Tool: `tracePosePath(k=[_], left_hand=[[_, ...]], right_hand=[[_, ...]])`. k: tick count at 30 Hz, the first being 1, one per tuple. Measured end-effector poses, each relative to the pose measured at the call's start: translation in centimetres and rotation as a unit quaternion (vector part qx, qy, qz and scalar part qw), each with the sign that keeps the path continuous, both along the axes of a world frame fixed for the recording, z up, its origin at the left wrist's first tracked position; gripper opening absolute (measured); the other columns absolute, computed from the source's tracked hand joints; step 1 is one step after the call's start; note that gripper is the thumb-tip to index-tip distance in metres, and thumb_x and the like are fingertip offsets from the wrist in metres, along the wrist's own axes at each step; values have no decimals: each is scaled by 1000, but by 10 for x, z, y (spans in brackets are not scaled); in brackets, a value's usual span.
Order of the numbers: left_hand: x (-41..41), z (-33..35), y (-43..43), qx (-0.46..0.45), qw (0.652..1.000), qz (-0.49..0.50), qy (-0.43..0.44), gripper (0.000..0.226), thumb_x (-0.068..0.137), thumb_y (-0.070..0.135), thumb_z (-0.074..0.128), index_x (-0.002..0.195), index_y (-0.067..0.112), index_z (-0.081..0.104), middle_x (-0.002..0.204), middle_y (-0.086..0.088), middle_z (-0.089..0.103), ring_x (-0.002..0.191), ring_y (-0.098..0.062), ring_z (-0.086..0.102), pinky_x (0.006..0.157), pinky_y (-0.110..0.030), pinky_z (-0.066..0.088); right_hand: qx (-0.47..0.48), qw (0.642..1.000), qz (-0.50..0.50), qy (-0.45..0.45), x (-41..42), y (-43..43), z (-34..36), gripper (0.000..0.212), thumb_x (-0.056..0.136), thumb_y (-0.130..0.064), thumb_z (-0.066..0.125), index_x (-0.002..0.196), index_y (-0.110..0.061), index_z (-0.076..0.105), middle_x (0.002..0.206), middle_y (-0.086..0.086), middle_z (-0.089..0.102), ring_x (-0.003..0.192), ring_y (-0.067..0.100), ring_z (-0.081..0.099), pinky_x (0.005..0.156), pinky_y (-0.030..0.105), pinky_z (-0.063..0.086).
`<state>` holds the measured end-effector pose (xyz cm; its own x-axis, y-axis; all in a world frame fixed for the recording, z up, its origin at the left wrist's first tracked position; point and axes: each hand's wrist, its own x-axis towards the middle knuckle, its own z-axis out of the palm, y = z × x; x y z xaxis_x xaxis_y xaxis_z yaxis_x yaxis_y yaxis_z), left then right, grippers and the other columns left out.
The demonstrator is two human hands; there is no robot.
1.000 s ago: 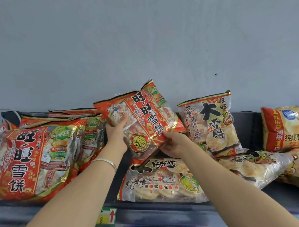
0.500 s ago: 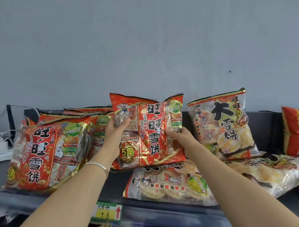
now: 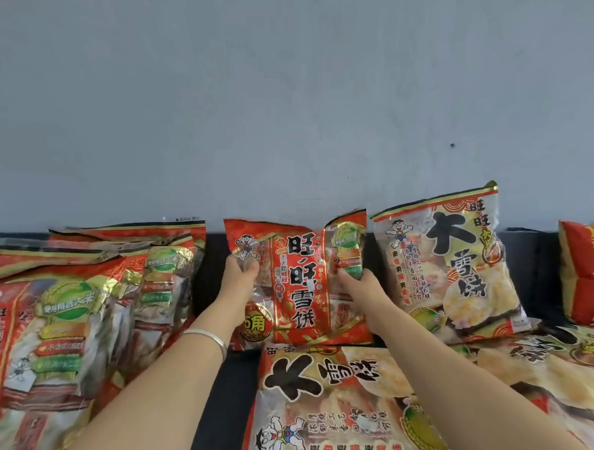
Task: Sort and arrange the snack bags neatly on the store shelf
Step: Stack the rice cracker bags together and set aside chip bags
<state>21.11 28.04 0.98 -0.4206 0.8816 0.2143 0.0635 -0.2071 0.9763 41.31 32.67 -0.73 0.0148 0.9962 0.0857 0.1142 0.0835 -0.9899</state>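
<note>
A red snack bag [image 3: 299, 279] with black lettering stands upright at the back of the dark shelf [image 3: 220, 381], between both my hands. My left hand [image 3: 238, 278] grips its left edge near the top. My right hand [image 3: 359, 283] pinches its right edge below the green label. A row of matching red bags [image 3: 99, 322] leans at the left. A pale bag with a big black character [image 3: 450, 269] stands upright just to the right. Another pale bag [image 3: 330, 403] lies flat in front, under my right forearm.
A grey wall [image 3: 283, 106] rises behind the shelf. An orange-yellow bag [image 3: 588, 273] stands at the far right. One more pale bag [image 3: 550, 367] lies flat at the right front. A dark strip of bare shelf runs between the red row and the flat bag.
The held red bag went from tilted in the air to upright and back against the shelf's rear. Both hands moved forward with it, and the view came closer.
</note>
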Motion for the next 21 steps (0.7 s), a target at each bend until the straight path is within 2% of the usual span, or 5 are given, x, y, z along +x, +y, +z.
tracePosePath(k=[3,6,9,16,21], left_hand=[[-3,-28,12,-55,998,-27,-34,61,93,42,52,141,22,20,131,-6,46,120,-30,48,103,-50,38],[-7,-37,19,-50,998,-20,-17,63,92,47,50,140,18,22,130,-8,48,109,-24,50,92,-40,39],[-11,-36,24,-54,998,-21,-1,63,91,50,49,139,17,26,129,-8,51,110,-25,52,92,-41,41],[-6,-36,24,-51,998,28,-1,61,91,42,54,139,19,25,134,-9,43,117,-30,47,94,-43,40],[10,-27,2,-20,963,217,157,68,86,30,63,142,21,26,146,-13,29,130,-35,35,103,-54,30]], right_hand=[[-41,995,-24,-87,-3,10,-15,56,86,-60,52,124,-19,47,111,6,65,100,27,64,92,48,51],[-26,983,-53,-171,-1,15,-14,67,83,-71,45,126,-20,46,115,6,64,102,28,63,92,47,51],[-37,984,-57,-164,1,17,-15,76,74,-77,48,125,-20,50,110,4,67,98,28,66,91,49,53],[-58,983,-45,-166,2,1,-10,54,90,-49,57,129,-13,48,117,7,65,104,26,65,95,46,51],[-40,967,-52,-245,11,-27,-2,62,94,-38,56,143,-7,33,139,13,49,124,30,51,99,41,45]])
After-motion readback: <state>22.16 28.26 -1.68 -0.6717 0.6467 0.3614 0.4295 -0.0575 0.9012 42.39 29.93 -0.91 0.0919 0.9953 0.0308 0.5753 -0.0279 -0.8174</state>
